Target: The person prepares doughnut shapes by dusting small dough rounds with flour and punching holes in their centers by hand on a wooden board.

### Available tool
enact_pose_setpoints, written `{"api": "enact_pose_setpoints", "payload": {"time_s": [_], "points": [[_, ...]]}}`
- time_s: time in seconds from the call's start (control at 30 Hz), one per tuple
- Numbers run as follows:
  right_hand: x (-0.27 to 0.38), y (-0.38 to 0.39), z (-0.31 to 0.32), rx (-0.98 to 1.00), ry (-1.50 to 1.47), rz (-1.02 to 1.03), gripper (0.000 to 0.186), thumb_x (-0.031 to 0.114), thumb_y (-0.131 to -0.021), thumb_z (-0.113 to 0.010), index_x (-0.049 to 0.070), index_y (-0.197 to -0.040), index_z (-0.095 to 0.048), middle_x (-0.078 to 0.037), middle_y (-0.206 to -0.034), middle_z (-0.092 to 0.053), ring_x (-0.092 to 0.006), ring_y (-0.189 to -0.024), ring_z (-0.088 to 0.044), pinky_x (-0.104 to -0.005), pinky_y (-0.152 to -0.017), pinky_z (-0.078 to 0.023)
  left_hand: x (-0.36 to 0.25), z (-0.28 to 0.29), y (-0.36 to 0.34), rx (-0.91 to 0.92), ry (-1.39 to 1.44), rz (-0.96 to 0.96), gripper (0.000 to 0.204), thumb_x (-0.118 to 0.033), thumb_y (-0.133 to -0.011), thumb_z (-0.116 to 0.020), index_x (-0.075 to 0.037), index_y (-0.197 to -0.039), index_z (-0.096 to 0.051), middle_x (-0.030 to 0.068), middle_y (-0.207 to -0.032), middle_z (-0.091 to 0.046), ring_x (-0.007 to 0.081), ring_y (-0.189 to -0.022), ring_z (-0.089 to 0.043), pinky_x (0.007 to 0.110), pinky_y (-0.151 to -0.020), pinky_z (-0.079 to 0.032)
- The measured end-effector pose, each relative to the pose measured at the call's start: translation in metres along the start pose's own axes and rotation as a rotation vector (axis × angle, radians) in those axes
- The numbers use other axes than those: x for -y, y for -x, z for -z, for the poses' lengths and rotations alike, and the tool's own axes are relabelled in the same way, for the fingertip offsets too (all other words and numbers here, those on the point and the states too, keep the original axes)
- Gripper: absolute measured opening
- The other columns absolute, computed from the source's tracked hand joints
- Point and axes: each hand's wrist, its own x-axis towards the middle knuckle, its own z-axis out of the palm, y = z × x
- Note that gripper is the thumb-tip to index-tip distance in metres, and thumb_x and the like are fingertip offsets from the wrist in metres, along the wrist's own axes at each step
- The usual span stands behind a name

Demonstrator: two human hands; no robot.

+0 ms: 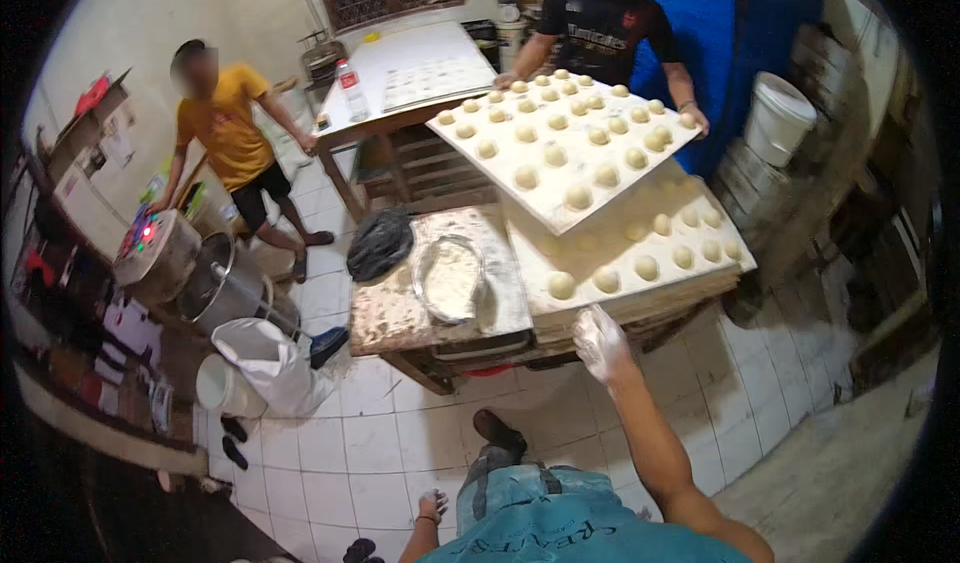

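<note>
Holds the bare, flour-whitened right hand (pixel 600 345) just beside the near edge of a flat white rectangular tray (pixel 585 263), with fingers curled partway in; cannot tell whether touching that edge or gripping anything. Hangs the bare left hand (pixel 433 505) low beside the body, fingers loosely bent, with nothing visible in the grasp. Shows smooth, round, cream-coloured dough balls (pixel 646 267) spaced out on the tray, and more on a tilted white rectangular board (pixel 550 206) above, held by a co-worker in a dark shirt (pixel 610 23). Looks well advanced in shaping and laying out, with the board largely filled; seems to leave the raised board unsettled, though cannot tell whether being lowered or lifted. Includes, to the left, a round metal bowl (pixel 452 319) of pale powder and a crumpled black plastic bag (pixel 380 245); farther back, includes a long white-topped table (pixel 400 48) and a person in a yellow shirt (pixel 225 113).
</note>
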Motion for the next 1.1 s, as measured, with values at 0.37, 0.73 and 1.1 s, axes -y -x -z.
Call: {"api": "enact_pose_setpoints", "payload": {"time_s": [0.37,0.73,1.1], "points": [[0.042,0.217,0.107,-0.838,-0.114,0.35,0.018,0.028,-0.087,-0.047,0.015,-0.074,-0.045,0.001,-0.055,-0.043,-0.0069,-0.033,-0.032,-0.018,-0.026,-0.023,-0.032,-0.069,0.003,0.235,-0.291,-0.083,0.029,-0.029,-0.083,-0.049,-0.009,-0.104,-0.049,0.0064,-0.1,-0.056,0.0189,-0.086,-0.053,0.035,-0.073,-0.042],[0.146,0.038,-0.009,-0.309,0.379,0.343,0.014,0.018,-0.087,-0.048,0.005,-0.093,-0.052,-0.001,-0.075,-0.049,-0.0058,-0.058,-0.047,-0.0172,-0.044,-0.038,0.004,-0.059,-0.078,0.331,-0.44,-0.483,0.011,-0.016,-0.077,-0.048,-0.006,-0.078,-0.053,0.0081,-0.075,-0.058,0.0186,-0.067,-0.056,0.029,-0.054,-0.042],[0.195,-0.312,-0.097,0.494,1.944,0.078,0.031,0.028,-0.082,-0.052,-0.001,-0.071,-0.056,-0.002,-0.058,-0.049,-0.012,-0.05,-0.044,-0.0285,-0.045,-0.037,-0.153,-0.134,-0.018,0.231,-0.194,-0.336,0.011,-0.01,-0.081,-0.044,-0.005,-0.072,-0.049,0.0036,-0.064,-0.05,0.0133,-0.057,-0.05,0.026,-0.051,-0.04]]}}
